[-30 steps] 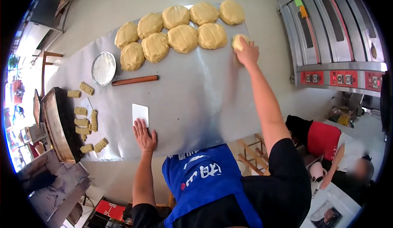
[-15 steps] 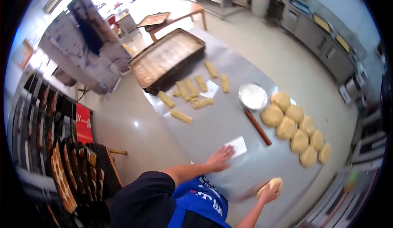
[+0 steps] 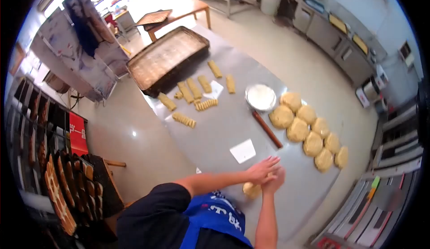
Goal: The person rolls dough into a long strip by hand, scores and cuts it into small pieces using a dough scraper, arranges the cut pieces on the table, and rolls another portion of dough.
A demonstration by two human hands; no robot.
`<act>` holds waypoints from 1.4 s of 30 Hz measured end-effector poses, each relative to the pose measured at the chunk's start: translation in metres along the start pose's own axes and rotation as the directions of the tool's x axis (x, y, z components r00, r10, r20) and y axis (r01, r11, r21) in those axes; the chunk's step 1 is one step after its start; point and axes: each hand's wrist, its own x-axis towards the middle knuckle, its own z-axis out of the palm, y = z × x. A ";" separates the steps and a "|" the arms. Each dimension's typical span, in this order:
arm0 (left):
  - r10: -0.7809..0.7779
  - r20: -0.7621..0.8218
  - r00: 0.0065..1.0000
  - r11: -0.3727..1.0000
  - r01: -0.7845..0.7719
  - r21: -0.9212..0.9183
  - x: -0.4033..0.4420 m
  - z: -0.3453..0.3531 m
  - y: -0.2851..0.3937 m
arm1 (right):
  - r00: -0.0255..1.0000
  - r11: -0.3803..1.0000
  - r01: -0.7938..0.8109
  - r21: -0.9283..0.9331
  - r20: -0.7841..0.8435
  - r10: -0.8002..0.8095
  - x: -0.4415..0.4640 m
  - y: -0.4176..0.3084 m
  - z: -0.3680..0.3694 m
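Note:
My left hand point(image 3: 263, 171) reaches in from the left over the metal table, its fingers stretched out and pointing right. Against it is my right hand point(image 3: 273, 182), fingers up and apparently flat, partly covered by the left. Whether anything small lies between the palms is hidden. Just below the hands, a ball of yellow dough point(image 3: 251, 190) rests on the table near the blue apron. A white rectangular scraper point(image 3: 242, 151) lies flat beyond my left hand. Farther off is a brown rolling pin point(image 3: 267, 130), close to a bowl of white powder point(image 3: 260, 97).
Several round dough pieces point(image 3: 297, 129) sit along the table's right side. Several dough strips point(image 3: 193, 88), some notched, lie at the far left around another white card point(image 3: 216, 90). A large baking tray point(image 3: 204, 46) stands at the table's far end. Racks of bread trays point(image 3: 59, 195) stand at left.
My right hand has let go of the dough ball, which now lies farther left on the table. My left hand has left the scraper, and both hands have come together.

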 end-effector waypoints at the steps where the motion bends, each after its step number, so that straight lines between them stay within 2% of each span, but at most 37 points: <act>1: -0.007 0.046 0.999 0.998 0.009 -0.062 0.013 0.017 0.005 | 0.974 0.973 0.225 0.051 -0.020 -0.225 0.010 0.020 0.038; 2: -0.112 0.199 0.974 0.994 0.111 0.017 0.021 0.020 0.015 | 0.971 0.968 0.240 0.078 -0.018 -0.240 0.012 0.018 0.044; 3: -0.205 0.350 0.914 0.978 0.180 0.103 0.027 0.023 0.023 | 0.988 0.985 0.157 0.077 -0.013 -0.157 0.010 -0.001 0.036; 5: -0.164 0.383 0.909 0.969 0.077 0.234 0.011 0.044 0.012 | 0.997 0.996 0.042 0.083 -0.074 -0.036 0.010 -0.034 0.017; 7: -0.063 0.225 0.972 0.986 0.025 0.167 0.001 0.058 0.000 | 0.990 0.995 -0.007 0.098 -0.140 0.021 0.012 -0.044 0.011; 8: -0.056 0.297 0.953 0.992 0.019 0.124 -0.006 0.065 -0.004 | 0.987 0.994 -0.029 0.109 -0.156 0.046 0.012 -0.046 0.010; 10: -0.020 0.178 0.984 0.996 0.004 0.093 0.010 0.056 -0.006 | 0.982 0.991 -0.060 0.119 -0.169 0.080 0.022 -0.044 0.007; 11: -0.008 0.221 0.975 0.998 -0.007 0.067 0.022 0.055 -0.013 | 0.981 0.990 -0.073 0.117 -0.169 0.092 0.025 -0.042 0.008; 15: 0.084 0.152 0.985 0.993 -0.095 0.068 0.036 0.050 -0.016 | 0.986 0.991 -0.081 0.106 -0.135 0.095 0.037 -0.039 0.012; 21: 0.072 0.081 0.994 0.981 -0.085 0.172 0.042 0.058 -0.019 | 0.994 0.994 -0.105 0.008 -0.035 0.105 0.057 -0.042 0.013; 23: 0.089 0.124 0.988 0.957 -0.120 0.265 0.044 0.053 -0.025 | 0.987 0.990 -0.137 -0.024 0.086 0.138 0.060 -0.048 0.001; 25: -0.026 0.311 0.950 0.992 -0.015 0.128 0.056 0.046 -0.025 | 0.943 0.984 -0.175 -0.034 0.282 0.178 0.062 -0.058 -0.024; 26: -0.272 0.473 0.838 0.918 0.373 -0.133 0.067 0.033 -0.023 | 0.899 0.979 -0.205 -0.019 0.391 0.195 0.056 -0.060 -0.041; 27: -0.273 0.468 0.840 0.914 0.378 -0.145 0.066 0.017 -0.008 | 0.850 0.972 -0.237 0.010 0.487 0.202 0.047 -0.064 -0.060; 28: -0.453 0.334 0.826 0.799 0.543 -0.259 0.058 0.002 0.006 | 0.883 0.973 -0.221 0.063 0.436 0.173 0.027 -0.066 -0.072; 29: -0.623 0.215 0.752 0.654 0.651 -0.386 0.052 -0.008 0.010 | 0.929 0.972 -0.187 0.140 0.348 0.128 0.003 -0.071 -0.082; 30: -0.627 0.223 0.746 0.646 0.658 -0.387 0.032 0.005 -0.008 | 1.000 0.968 -0.007 0.250 0.014 0.003 -0.031 -0.071 -0.069; 31: -0.524 0.098 0.846 0.844 0.531 -0.069 -0.004 0.035 -0.038 | 0.999 0.968 -0.014 0.252 0.036 0.005 -0.057 -0.070 -0.069; 32: -0.368 0.028 0.929 0.897 0.347 0.275 -0.032 0.055 -0.052 | 0.998 0.924 0.064 0.378 -0.024 -0.059 -0.079 -0.067 -0.071; 33: -0.386 0.030 0.922 0.892 0.365 0.268 -0.048 0.056 -0.046 | 0.989 0.858 0.145 0.493 -0.092 -0.114 -0.092 -0.061 -0.071; 34: -0.352 0.033 0.936 0.925 0.342 0.166 -0.065 0.053 -0.034 | 0.988 0.833 -0.083 0.547 -0.066 0.141 -0.100 -0.058 -0.073; 35: -0.310 0.031 0.950 0.949 0.307 0.065 -0.075 0.049 -0.025 | 0.988 0.829 -0.099 0.550 -0.048 0.149 -0.094 -0.053 -0.069; 36: -0.386 0.098 0.917 0.922 0.388 -0.003 -0.069 0.040 -0.010 | 0.939 0.840 -0.163 0.517 -0.178 0.293 -0.065 -0.045 -0.080; 37: -0.392 0.101 0.914 0.919 0.395 -0.013 -0.062 0.039 -0.002 | 0.857 0.843 -0.229 0.487 -0.310 0.412 -0.050 -0.038 -0.085; 38: -0.545 0.145 0.826 0.836 0.548 0.028 -0.051 0.038 0.005 | 0.860 0.847 -0.230 0.480 -0.306 0.408 -0.048 -0.036 -0.079; 39: -0.682 0.183 0.708 0.728 0.680 0.081 -0.043 0.040 0.006 | 0.934 0.888 -0.290 0.357 -0.099 0.344 -0.045 -0.038 -0.063; 40: -0.630 -0.183 0.755 0.739 0.655 0.156 -0.060 0.078 -0.012 | 0.948 0.922 -0.317 0.224 0.119 0.297 -0.041 -0.040 -0.041; 41: -0.627 -0.179 0.759 0.744 0.651 0.155 -0.055 0.080 -0.011 | 0.956 0.963 -0.186 0.195 -0.192 0.224 -0.046 -0.044 -0.015; 42: -0.546 -0.305 0.780 0.780 0.606 0.153 -0.052 0.079 -0.006 | 0.933 0.958 -0.197 0.207 -0.260 0.248 -0.045 -0.049 -0.009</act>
